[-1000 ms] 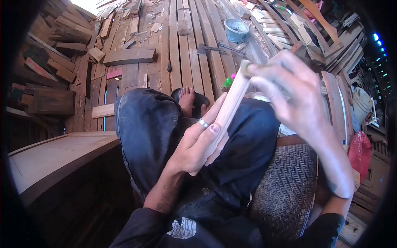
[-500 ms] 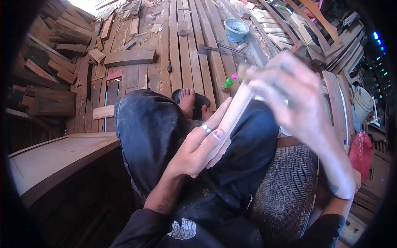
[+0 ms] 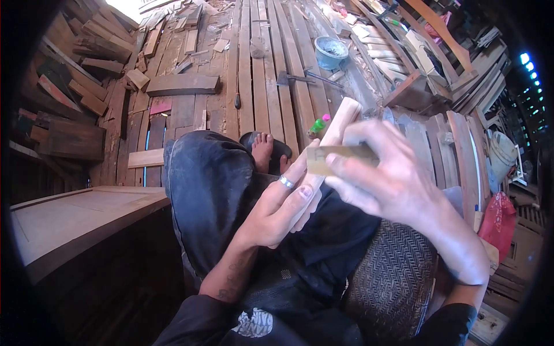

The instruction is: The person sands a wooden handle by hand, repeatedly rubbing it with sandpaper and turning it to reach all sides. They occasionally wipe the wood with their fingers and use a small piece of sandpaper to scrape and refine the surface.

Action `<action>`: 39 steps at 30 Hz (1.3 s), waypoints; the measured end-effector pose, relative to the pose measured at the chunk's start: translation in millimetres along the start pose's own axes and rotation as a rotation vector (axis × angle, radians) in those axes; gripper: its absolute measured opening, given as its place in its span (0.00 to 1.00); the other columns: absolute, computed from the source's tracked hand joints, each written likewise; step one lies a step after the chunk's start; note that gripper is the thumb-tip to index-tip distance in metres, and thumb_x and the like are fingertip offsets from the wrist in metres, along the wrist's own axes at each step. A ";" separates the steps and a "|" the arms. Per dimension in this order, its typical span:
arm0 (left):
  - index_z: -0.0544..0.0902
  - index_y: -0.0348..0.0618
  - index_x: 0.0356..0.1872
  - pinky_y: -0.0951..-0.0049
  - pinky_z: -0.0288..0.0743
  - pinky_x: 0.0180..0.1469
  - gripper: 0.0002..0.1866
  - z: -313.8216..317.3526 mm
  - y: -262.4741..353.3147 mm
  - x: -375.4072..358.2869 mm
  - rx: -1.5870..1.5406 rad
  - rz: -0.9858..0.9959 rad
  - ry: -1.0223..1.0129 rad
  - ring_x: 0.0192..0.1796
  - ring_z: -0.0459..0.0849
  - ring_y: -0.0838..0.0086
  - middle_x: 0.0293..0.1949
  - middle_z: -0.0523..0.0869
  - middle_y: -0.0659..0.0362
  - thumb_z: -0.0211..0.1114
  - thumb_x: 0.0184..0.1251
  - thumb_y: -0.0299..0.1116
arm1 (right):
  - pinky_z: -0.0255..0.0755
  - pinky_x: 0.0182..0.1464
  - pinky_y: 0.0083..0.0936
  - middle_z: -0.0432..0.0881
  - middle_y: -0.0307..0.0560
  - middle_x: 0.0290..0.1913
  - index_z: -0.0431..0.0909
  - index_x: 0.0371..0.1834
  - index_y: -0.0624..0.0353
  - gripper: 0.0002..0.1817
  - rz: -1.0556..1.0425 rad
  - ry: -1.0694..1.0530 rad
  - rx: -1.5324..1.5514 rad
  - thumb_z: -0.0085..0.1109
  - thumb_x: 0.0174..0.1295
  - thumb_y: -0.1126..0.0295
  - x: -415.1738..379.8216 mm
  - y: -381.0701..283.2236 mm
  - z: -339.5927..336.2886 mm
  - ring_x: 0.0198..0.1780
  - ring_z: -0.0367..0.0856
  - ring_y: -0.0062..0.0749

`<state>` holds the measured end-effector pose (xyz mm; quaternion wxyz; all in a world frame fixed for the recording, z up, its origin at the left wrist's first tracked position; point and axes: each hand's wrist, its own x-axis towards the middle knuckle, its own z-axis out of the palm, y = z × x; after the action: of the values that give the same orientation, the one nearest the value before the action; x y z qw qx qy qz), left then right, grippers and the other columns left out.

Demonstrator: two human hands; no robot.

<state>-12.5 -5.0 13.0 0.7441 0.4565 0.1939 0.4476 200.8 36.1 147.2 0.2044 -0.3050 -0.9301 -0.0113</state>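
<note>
Shifted lower, the right hand [image 3: 392, 183] pinches a tan pad [image 3: 319, 161] across the wooden stick [image 3: 343, 119] the left hand [image 3: 274, 212] clasps: rubbing, I judge, next needing steady support.

Smooth wooden bar [image 3: 340, 123], matt paper-like pad [image 3: 321, 160], shiny metal ring [image 3: 285, 181]

We see white glare [image 3: 126, 7] beyond the far left corner of the brown wooden plank floor [image 3: 245, 86], and bluish light spots [image 3: 526, 62] past its right edge. Our fisheye view bends straight lines, blackening at the rim. Shadow darkens below the pale flat wooden panel [image 3: 86, 216]; the bare right hand [image 3: 395, 181] blurs slightly.
</note>
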 end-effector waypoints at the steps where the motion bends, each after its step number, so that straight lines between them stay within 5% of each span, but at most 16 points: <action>1: 0.52 0.43 0.91 0.80 0.71 0.30 0.34 0.0 0.2 -0.8 -0.002 0.001 0.001 0.28 0.75 0.81 0.40 0.80 0.57 0.48 0.91 0.39 | 0.81 0.49 0.38 0.80 0.52 0.51 0.89 0.46 0.60 0.15 0.023 0.051 -0.012 0.80 0.58 0.70 3.9 4.9 -1.8 0.49 0.85 0.45; 4: 0.54 0.41 0.90 0.79 0.73 0.32 0.32 -1.2 5.4 0.9 -0.018 0.015 -0.022 0.28 0.76 0.80 0.43 0.82 0.55 0.46 0.91 0.36 | 0.82 0.57 0.41 0.78 0.54 0.54 0.89 0.49 0.61 0.14 0.203 0.126 -0.069 0.76 0.59 0.74 6.2 11.1 -15.1 0.54 0.85 0.48; 8: 0.58 0.39 0.88 0.78 0.76 0.34 0.30 -0.8 -2.7 0.1 -0.057 -0.014 0.077 0.30 0.80 0.78 0.48 0.84 0.53 0.45 0.91 0.33 | 0.82 0.61 0.43 0.78 0.55 0.56 0.89 0.53 0.59 0.19 0.068 -0.005 0.106 0.76 0.56 0.76 -0.7 -1.0 3.2 0.58 0.85 0.50; 13: 0.59 0.35 0.86 0.75 0.77 0.30 0.31 1.6 -1.5 4.9 0.070 0.041 0.102 0.29 0.82 0.73 0.47 0.85 0.47 0.44 0.89 0.35 | 0.87 0.53 0.44 0.80 0.51 0.58 0.89 0.50 0.57 0.14 0.129 0.117 -0.124 0.76 0.62 0.77 4.2 17.8 -10.4 0.54 0.85 0.48; 17: 0.60 0.38 0.86 0.77 0.79 0.40 0.30 3.1 -2.7 5.7 -0.017 0.050 0.112 0.36 0.83 0.76 0.51 0.85 0.52 0.48 0.91 0.36 | 0.82 0.62 0.43 0.81 0.56 0.60 0.91 0.54 0.54 0.21 0.144 0.017 -0.008 0.80 0.56 0.75 -4.3 -1.2 4.1 0.60 0.83 0.50; 22: 0.62 0.37 0.85 0.75 0.79 0.43 0.30 -3.8 -10.2 6.5 -0.120 0.044 0.145 0.38 0.84 0.75 0.53 0.85 0.52 0.48 0.91 0.39 | 0.76 0.61 0.44 0.84 0.50 0.58 0.91 0.53 0.50 0.20 0.106 -0.001 -0.096 0.80 0.55 0.74 -3.0 -12.2 14.0 0.60 0.81 0.48; 27: 0.64 0.30 0.85 0.74 0.76 0.63 0.34 -1.9 -7.9 6.8 -0.030 0.050 0.134 0.54 0.84 0.73 0.65 0.84 0.47 0.46 0.77 0.25 | 0.72 0.64 0.45 0.86 0.47 0.59 0.92 0.54 0.51 0.22 0.104 0.062 -0.246 0.79 0.53 0.75 5.2 8.9 -5.0 0.61 0.81 0.48; 31: 0.62 0.27 0.84 0.71 0.81 0.47 0.36 4.4 -11.6 11.6 0.126 0.095 0.252 0.43 0.86 0.71 0.56 0.88 0.44 0.46 0.82 0.39 | 0.73 0.65 0.45 0.87 0.45 0.60 0.91 0.57 0.53 0.25 0.140 0.008 -0.201 0.77 0.53 0.77 3.2 4.5 -4.9 0.63 0.82 0.47; 39: 0.63 0.26 0.82 0.75 0.81 0.43 0.42 -9.4 -25.5 5.1 0.069 0.087 0.197 0.42 0.87 0.75 0.49 0.88 0.49 0.51 0.88 0.57 | 0.78 0.66 0.46 0.86 0.48 0.59 0.88 0.65 0.57 0.29 0.063 -0.056 -0.099 0.74 0.55 0.79 2.0 2.4 7.4 0.64 0.82 0.49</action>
<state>-3.9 -0.6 -12.9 0.6850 0.4437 0.2614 0.5152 198.0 40.3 141.0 0.1634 -0.3441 -0.9236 -0.0424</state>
